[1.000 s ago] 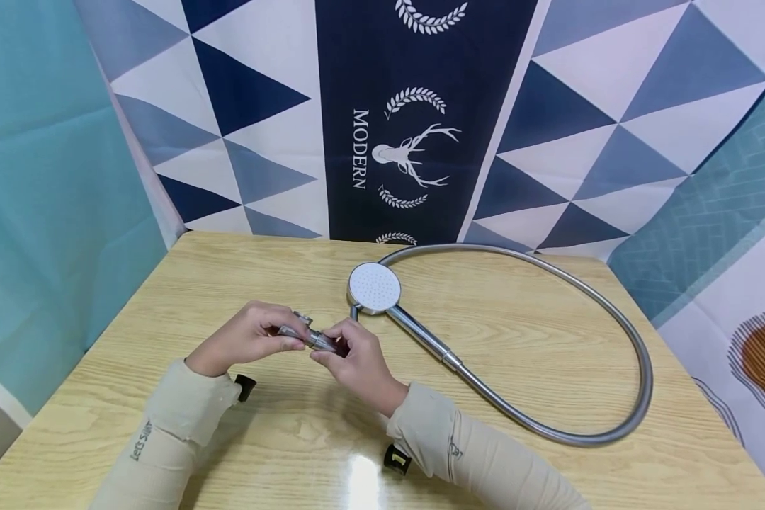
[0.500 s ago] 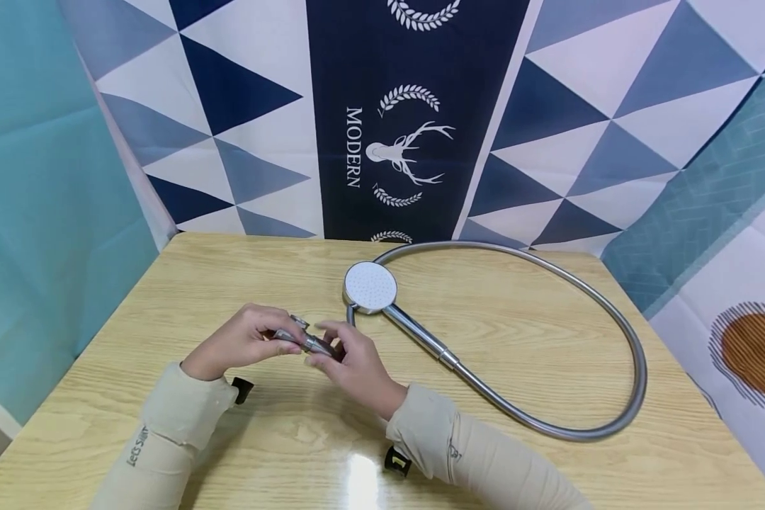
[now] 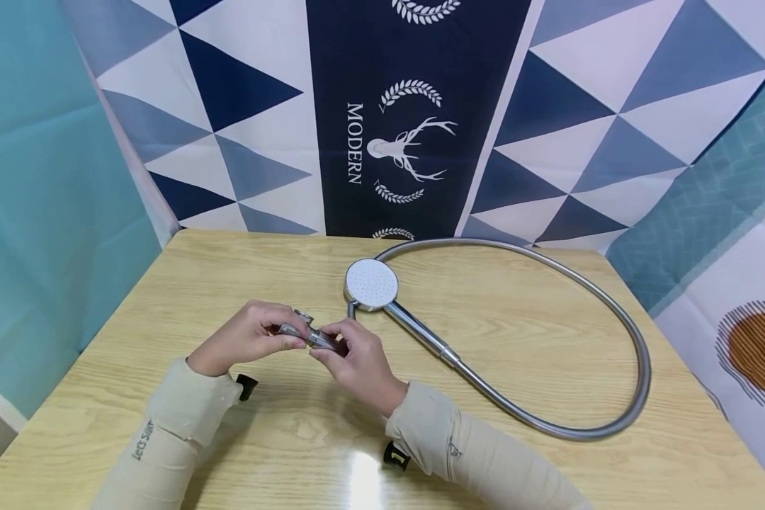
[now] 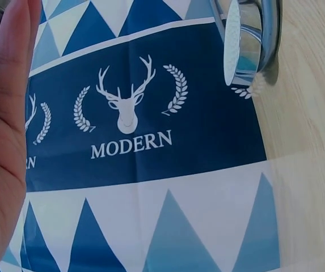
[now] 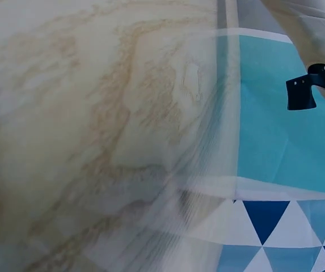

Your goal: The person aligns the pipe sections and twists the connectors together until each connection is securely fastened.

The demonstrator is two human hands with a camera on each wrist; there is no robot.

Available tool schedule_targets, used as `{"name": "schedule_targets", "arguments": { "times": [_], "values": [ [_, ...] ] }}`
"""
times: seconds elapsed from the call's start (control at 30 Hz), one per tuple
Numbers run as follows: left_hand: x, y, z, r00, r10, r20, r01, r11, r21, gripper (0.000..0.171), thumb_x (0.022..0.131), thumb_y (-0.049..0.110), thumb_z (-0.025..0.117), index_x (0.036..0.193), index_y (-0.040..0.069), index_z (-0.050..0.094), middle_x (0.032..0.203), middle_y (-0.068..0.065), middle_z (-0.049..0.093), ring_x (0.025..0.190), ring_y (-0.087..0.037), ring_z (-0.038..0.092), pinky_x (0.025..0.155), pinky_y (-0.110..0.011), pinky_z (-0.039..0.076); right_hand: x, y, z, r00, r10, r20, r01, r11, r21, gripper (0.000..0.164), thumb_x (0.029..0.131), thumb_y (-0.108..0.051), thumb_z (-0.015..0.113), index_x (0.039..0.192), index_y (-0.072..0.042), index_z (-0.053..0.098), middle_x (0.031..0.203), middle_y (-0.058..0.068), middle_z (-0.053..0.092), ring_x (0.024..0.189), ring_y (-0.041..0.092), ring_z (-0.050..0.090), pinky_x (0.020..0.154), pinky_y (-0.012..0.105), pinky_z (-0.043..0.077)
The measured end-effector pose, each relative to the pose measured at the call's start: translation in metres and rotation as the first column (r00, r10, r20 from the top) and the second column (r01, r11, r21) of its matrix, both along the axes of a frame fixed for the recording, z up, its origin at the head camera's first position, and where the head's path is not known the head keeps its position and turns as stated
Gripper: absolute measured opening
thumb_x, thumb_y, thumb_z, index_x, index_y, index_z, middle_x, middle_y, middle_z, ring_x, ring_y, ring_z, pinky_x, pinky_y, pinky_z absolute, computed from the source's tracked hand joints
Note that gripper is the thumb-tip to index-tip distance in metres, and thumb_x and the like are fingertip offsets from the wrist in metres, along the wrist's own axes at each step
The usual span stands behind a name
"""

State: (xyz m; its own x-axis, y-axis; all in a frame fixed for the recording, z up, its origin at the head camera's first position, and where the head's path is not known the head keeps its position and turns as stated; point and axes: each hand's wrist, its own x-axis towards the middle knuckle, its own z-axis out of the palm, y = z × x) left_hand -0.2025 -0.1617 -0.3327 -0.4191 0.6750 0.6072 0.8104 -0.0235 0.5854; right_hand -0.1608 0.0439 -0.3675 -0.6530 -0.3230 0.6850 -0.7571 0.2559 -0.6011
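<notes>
My left hand pinches a small silvery metal fitting with a short side piece poking up above the fingers. Against its right end lies a tapered metal hose end, held between the thumb and fingers of my right hand. A short stretch of grey hose runs from under the shower head toward that hand. The joint between the two parts is small, and the fingers partly cover it. In the left wrist view my left hand fills the left edge beside dark metal.
The shower head lies face up, its handle joined to the long hose, which loops over the right of the wooden table. A patterned cloth hangs behind. The right wrist view shows mostly tabletop.
My right fingers loosened and lifted slightly half a second ago, and now grip the hose end again. My left hand keeps its hold. The head view has shifted slightly.
</notes>
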Motion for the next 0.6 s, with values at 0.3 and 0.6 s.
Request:
{"name": "schedule_targets", "arguments": {
  "times": [0.3,0.6],
  "values": [
    [0.0009,0.0001,0.0031,1.000,-0.004,0.007,0.004,1.000,0.014,0.015,0.090,0.017,0.065,0.091,0.002,0.069,0.082,-0.009,0.067,0.060,-0.010,0.052,0.052,-0.020,0.044,-0.0060,0.0037,0.0076,0.991,0.079,0.107,-0.084,0.996,0.038,0.014,0.085,0.004,0.067,0.098,0.010,0.066,0.077,0.012,0.061,0.061,0.013,0.051,0.055,0.021,0.045],
    [0.0059,-0.0040,0.0029,1.000,0.008,0.008,-0.008,1.000,0.016,0.015,0.090,0.017,0.065,0.089,0.002,0.068,0.078,-0.008,0.065,0.058,-0.010,0.049,0.050,-0.020,0.042,0.0004,-0.0046,0.0019,0.992,0.015,0.123,-0.014,1.000,-0.005,0.034,0.073,0.002,0.080,0.100,0.007,0.059,0.086,0.013,0.060,0.064,0.015,0.056,0.057,0.021,0.049]
  ]
}}
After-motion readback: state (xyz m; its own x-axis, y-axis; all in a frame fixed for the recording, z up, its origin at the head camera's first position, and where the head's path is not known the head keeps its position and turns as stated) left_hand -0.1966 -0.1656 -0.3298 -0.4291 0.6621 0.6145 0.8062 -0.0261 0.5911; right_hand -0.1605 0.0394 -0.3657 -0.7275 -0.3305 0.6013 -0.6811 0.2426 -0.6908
